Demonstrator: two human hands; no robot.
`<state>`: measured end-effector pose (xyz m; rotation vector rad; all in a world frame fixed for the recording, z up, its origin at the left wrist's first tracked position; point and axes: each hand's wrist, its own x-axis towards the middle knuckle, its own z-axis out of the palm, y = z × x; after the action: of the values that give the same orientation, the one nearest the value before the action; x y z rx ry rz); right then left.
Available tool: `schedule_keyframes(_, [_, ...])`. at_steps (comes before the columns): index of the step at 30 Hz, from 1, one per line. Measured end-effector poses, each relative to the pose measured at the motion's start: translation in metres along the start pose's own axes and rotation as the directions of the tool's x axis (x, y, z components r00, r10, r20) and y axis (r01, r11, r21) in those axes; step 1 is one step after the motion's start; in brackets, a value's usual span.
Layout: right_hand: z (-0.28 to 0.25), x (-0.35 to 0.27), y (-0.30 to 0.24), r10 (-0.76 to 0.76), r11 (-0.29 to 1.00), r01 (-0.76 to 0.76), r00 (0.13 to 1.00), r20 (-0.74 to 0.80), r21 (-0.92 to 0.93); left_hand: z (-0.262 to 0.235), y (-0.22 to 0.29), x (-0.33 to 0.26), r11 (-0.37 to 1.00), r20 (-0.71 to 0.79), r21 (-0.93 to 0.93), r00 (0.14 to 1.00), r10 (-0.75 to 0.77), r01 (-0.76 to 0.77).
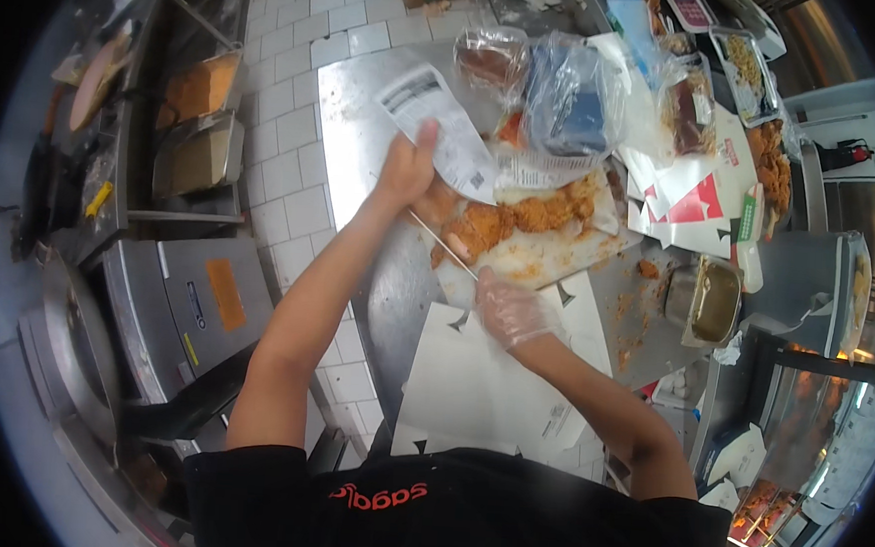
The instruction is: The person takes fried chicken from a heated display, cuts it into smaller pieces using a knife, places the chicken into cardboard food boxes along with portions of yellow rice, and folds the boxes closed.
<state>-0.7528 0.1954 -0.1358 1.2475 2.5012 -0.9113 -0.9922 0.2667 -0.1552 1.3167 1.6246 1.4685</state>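
Observation:
My left hand (pixel 406 174) is bare and closed on a printed paper slip (pixel 448 139), its thumb lying over the slip's edge. My right hand (pixel 510 310), in a clear plastic glove, grips a thin pale rod-like tool (pixel 444 245) that slants up toward my left wrist. It could be a blade seen edge-on; I cannot tell. Just beyond the tool, browned fried chicken pieces (pixel 521 223) lie in a row on a white cutting board (pixel 548 267) strewn with crumbs. The left fingers are partly hidden beneath the slip.
A white cardboard sheet (pixel 492 367) lies nearest me on the steel table (pixel 382 285). Plastic-wrapped containers (pixel 569 96) stand at the far side. A metal pan (pixel 713 302) and a green-and-white handled tool (pixel 747 237) are to the right, near a lit food warmer (pixel 798 436).

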Motion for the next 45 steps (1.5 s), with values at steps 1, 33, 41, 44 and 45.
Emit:
schedule_keyframes(1, [0.004, -0.002, -0.002, 0.024, 1.000, -0.024, 0.999, 0.024, -0.008, 0.001, -0.002, -0.006, 1.000, 0.015, 0.002, 1.000, -0.015, 0.015])
schedule_keyframes(33, [-0.045, 0.006, 0.029, 0.050, 0.997, -0.042, 0.991, -0.121, 0.061, 0.056, 0.005, 0.074, 0.970, -0.120, -0.172, 0.980, 0.156, -0.175])
schedule_keyframes(41, [-0.037, 0.023, 0.049, 0.076, 0.997, -0.074, 0.991, -0.113, 0.026, 0.072, -0.007, 0.086, 0.992, -0.094, -0.093, 0.992, 0.082, -0.091])
schedule_keyframes(44, [-0.041, 0.027, 0.047, 0.192, 0.981, -0.193, 0.981, 0.015, 0.032, 0.078, -0.003, 0.076, 0.998, -0.036, -0.069, 0.999, 0.007, -0.010])
schedule_keyframes(45, [-0.052, 0.029, 0.042, 0.230, 0.972, -0.232, 0.972, 0.042, 0.030, 0.080, -0.008, 0.078, 0.996, -0.061, -0.067, 0.997, 0.049, -0.053])
